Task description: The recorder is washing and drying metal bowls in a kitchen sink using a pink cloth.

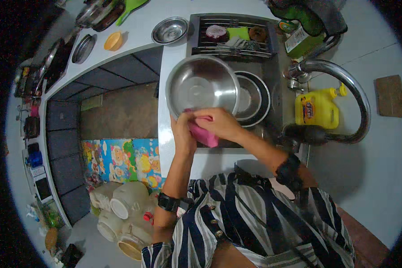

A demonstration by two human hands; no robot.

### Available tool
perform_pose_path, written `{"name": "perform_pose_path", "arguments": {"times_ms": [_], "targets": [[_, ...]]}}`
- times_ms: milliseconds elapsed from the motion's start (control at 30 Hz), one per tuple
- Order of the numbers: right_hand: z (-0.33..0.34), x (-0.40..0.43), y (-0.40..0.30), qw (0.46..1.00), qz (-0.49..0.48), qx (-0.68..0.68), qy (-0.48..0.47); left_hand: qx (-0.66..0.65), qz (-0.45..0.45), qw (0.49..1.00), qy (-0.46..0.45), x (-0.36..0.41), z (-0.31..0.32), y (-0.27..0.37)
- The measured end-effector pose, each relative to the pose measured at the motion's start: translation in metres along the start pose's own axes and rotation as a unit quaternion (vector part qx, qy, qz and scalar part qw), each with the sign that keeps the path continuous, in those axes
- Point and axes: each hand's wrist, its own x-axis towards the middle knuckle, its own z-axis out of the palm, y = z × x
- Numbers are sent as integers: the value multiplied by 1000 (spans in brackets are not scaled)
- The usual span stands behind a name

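A large stainless steel bowl [201, 77] is held at its near rim by my left hand [185, 134], over the left edge of the sink. My right hand [221, 124] grips a pink cloth [203, 134] against the same rim, close beside my left hand. The cloth hangs down between the hands. Partly hidden behind the bowl, another round metal vessel [264, 97] sits in the sink. Fingertips of both hands are partly hidden by the cloth and the rim.
A drying rack [234, 53] with sponges and scrubbers spans the sink's far end. To the right are a curved faucet [363, 100] and a yellow detergent jug [316, 109]. A small metal bowl [170, 30] and an orange bowl [113, 41] rest on the counter; plastic jugs [129, 201] stand lower left.
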Motion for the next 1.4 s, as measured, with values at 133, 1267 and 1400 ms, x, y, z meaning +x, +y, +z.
{"name": "perform_pose_path", "arguments": {"times_ms": [133, 1267, 1400], "targets": [[10, -5, -5, 964, -213, -96, 131, -26, 14, 1000, -10, 6, 0, 13], [-61, -43, 49, 802, -352, -329, 353, 29, -136, 978, -155, -6, 19, 15], [-79, -34, 50, 829, -363, -283, 317, 50, -185, 963, -188, 7, 8, 8]]}}
